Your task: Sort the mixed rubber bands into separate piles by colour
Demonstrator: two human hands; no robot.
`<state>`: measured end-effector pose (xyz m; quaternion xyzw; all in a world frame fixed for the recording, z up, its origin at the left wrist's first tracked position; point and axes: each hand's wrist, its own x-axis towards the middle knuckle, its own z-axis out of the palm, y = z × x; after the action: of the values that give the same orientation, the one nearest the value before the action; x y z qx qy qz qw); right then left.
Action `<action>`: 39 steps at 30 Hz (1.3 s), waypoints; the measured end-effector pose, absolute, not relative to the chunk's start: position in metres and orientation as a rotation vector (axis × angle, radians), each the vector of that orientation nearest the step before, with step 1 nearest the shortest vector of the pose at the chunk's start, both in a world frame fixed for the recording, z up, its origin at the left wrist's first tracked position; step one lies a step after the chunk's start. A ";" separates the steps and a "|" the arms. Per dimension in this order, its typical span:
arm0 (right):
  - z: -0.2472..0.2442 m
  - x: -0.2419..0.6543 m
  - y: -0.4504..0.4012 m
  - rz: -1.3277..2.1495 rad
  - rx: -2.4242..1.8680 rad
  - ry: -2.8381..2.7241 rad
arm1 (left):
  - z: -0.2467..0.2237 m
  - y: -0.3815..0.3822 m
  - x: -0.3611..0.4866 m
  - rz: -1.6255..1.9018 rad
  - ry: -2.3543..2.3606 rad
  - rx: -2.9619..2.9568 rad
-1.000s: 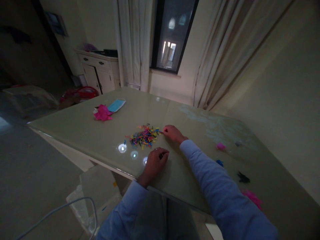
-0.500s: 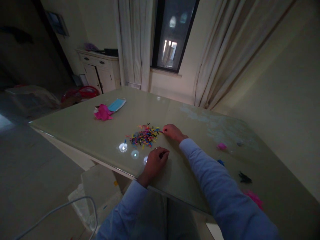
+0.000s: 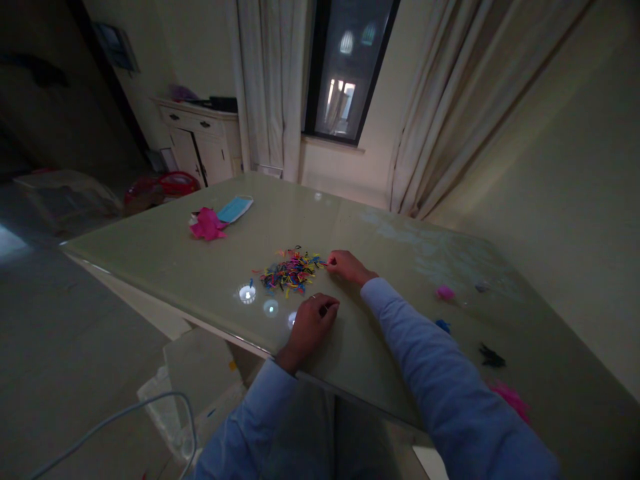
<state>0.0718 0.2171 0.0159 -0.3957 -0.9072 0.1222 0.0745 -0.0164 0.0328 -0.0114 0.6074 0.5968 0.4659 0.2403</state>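
Note:
A heap of small, thin strips in many colours (image 3: 289,273), among them yellow, blue, black, pink and red, lies on the pale glossy table (image 3: 350,223). At the heap's right edge is my right hand (image 3: 349,268), with thumb and fingers pinched together beside the outermost strips. What those fingertips hold, if anything, is too small to tell. My left hand (image 3: 313,323) rests near the table's front edge, just below the heap. Its fingers are curled and its thumb meets a fingertip; anything inside is hidden.
Toward the right lie a pink bundle (image 3: 445,292), a blue bundle (image 3: 443,325), a dark bundle (image 3: 491,356) and a larger pink clump (image 3: 510,400) by my right sleeve. Crumpled pink paper (image 3: 208,225) and a blue face mask (image 3: 235,209) sit at the back left.

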 end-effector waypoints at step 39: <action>0.107 0.247 0.032 1.957 -0.790 -1.150 | -0.019 0.028 -0.022 1.276 1.565 1.685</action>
<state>0.2471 0.0319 0.1067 -0.3066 -0.4463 0.7593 0.3609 -0.0215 0.0285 -0.0191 0.6199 0.5757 0.4695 0.2527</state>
